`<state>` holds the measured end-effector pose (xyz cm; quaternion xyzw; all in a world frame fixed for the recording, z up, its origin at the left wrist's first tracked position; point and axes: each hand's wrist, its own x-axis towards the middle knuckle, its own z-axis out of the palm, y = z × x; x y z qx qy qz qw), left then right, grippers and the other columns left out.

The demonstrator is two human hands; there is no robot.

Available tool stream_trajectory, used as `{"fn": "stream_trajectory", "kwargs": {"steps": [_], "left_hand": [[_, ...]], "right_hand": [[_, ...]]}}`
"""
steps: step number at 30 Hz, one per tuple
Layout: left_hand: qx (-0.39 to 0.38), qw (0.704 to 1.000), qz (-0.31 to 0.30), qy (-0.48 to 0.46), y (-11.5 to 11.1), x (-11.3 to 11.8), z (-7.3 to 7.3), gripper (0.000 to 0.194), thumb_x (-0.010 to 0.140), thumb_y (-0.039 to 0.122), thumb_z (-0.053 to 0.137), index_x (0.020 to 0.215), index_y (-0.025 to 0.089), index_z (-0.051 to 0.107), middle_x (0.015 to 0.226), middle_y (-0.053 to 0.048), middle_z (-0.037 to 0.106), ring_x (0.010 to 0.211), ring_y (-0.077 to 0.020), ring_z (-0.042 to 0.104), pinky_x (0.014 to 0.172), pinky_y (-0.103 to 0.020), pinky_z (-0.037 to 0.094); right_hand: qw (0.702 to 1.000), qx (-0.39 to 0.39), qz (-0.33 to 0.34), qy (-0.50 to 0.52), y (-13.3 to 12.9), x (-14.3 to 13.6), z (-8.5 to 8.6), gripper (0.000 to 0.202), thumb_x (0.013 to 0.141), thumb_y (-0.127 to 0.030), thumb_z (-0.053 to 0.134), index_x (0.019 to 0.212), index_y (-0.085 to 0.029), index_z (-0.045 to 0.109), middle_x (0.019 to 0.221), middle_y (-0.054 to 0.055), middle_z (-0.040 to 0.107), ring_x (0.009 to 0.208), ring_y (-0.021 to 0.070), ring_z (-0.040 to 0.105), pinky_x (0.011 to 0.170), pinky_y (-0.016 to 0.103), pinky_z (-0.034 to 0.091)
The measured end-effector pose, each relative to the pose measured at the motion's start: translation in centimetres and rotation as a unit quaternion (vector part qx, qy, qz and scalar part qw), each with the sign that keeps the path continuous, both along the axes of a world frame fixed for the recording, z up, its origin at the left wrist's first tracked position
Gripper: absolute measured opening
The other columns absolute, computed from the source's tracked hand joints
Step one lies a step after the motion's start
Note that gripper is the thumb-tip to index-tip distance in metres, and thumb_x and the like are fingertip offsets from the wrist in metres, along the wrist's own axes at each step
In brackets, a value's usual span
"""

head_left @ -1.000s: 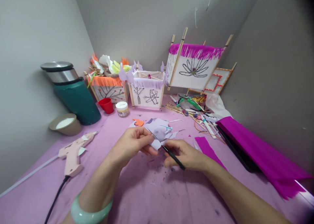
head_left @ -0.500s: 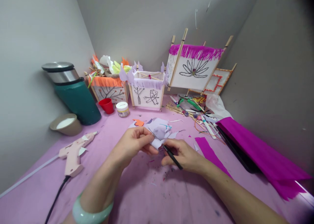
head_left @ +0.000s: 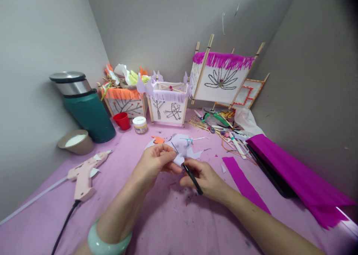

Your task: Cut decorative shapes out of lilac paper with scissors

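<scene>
Pinched between the thumb and fingers of my left hand (head_left: 160, 159) is a small piece of pale lilac paper (head_left: 178, 159). My right hand (head_left: 205, 177) is closed on black-handled scissors (head_left: 192, 179), whose thin blade shows beyond the paper, close to my left fingertips. The rest of the blades is hidden by paper and fingers. Just behind both hands lie lilac paper scraps (head_left: 181, 140), some with blue marks, and an orange paper scrap (head_left: 158, 139).
A pink glue gun (head_left: 85, 176) with its cord lies at left, near a beige bowl (head_left: 78, 143), teal tumbler (head_left: 86, 115), red cup (head_left: 122, 121) and white jar (head_left: 140, 125). Decorated lanterns (head_left: 167, 107) stand behind. Magenta paper (head_left: 293, 169) and scattered sticks and markers (head_left: 237, 145) lie right.
My right hand and the scissors have shifted slightly left, with the handle turned a little. The lilac paper has changed its angle, and more of the blade shows beyond it.
</scene>
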<state>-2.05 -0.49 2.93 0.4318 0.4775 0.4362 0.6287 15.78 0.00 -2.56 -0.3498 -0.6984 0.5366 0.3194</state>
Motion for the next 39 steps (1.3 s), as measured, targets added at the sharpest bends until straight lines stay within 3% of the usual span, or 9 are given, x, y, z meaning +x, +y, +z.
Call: {"fn": "stream_trajectory", "kwargs": {"steps": [6,11,22,29,39], "left_hand": [[-0.005,0.999,0.047,-0.009,0.2,-0.1,0.1,0.024,0.061,0.027,0.076,0.068,0.015,0.057,0.049,0.002,0.060,0.038,-0.0071,0.051,0.038,-0.017,0.035],[-0.015,0.998,0.050,-0.044,0.3,0.0,-0.2,0.024,0.058,0.026,0.078,0.065,0.014,0.059,0.046,0.004,0.056,0.034,-0.0039,0.041,0.034,-0.016,0.025],[-0.032,0.986,0.119,-0.115,-0.1,1.3,-0.9,0.026,0.056,0.024,0.080,0.067,0.015,0.058,0.051,0.003,0.058,0.040,-0.0053,0.047,0.036,-0.016,0.030],[-0.038,0.985,0.125,-0.112,-0.4,1.7,-0.9,0.025,0.057,0.025,0.080,0.067,0.014,0.059,0.051,0.003,0.058,0.040,-0.0058,0.046,0.036,-0.016,0.030],[-0.042,0.986,0.123,-0.106,-0.2,1.6,-0.8,0.025,0.058,0.025,0.079,0.070,0.014,0.060,0.051,0.002,0.059,0.042,-0.0061,0.047,0.036,-0.016,0.031]], "right_hand": [[1.000,0.010,-0.010,0.018,-0.1,-0.5,-0.1,0.035,0.074,-0.045,0.075,0.090,-0.016,0.061,0.065,-0.006,0.039,0.058,0.0091,0.033,0.053,0.023,0.026],[0.998,-0.005,0.002,0.062,-0.1,-0.7,-0.6,0.044,0.075,-0.051,0.073,0.098,-0.015,0.062,0.067,-0.005,0.046,0.059,0.0099,0.038,0.055,0.023,0.030],[0.995,0.042,-0.042,0.077,-0.8,-1.5,-0.4,0.041,0.078,-0.053,0.069,0.097,-0.017,0.064,0.073,-0.002,0.052,0.061,0.0111,0.039,0.056,0.023,0.030],[0.992,0.021,-0.043,0.115,-1.2,-2.2,-0.1,0.028,0.082,-0.042,0.067,0.096,-0.018,0.062,0.086,0.001,0.061,0.075,0.0154,0.053,0.067,0.025,0.040],[0.991,0.019,-0.056,0.120,-1.5,-2.4,-0.5,0.027,0.084,-0.041,0.066,0.097,-0.018,0.060,0.084,0.000,0.060,0.073,0.0137,0.052,0.065,0.023,0.039]]}}
